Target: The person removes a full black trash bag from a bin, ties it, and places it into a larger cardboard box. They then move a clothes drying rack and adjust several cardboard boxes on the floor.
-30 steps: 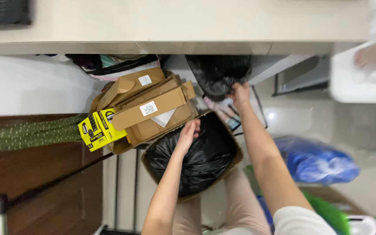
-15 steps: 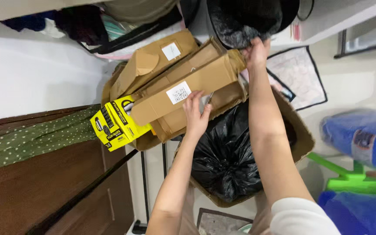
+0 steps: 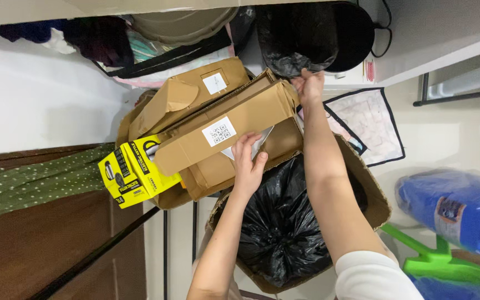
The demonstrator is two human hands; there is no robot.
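Observation:
My left hand (image 3: 246, 156) rests with fingers spread against the stack of flattened brown cardboard boxes (image 3: 226, 125), just under the long box with a white label. My right hand (image 3: 308, 85) reaches further up and pinches the lower edge of a black plastic bag (image 3: 293, 39) hanging from a dark bin. Below both arms sits an open cardboard box (image 3: 378, 200) holding a full, tied black rubbish bag (image 3: 281, 222).
A yellow carton (image 3: 130, 169) leans at the left end of the cardboard stack. A dark wooden door (image 3: 45, 244) with green dotted cloth (image 3: 34, 180) lies left. A blue plastic bag (image 3: 456, 208) and green plastic dustpan (image 3: 445, 264) lie right. Bags and clothes (image 3: 140, 44) crowd the top.
The view swung downward and steadied. My left hand left the black bag in the box and moved up onto the cardboard stack. My right hand stays on the hanging black bag.

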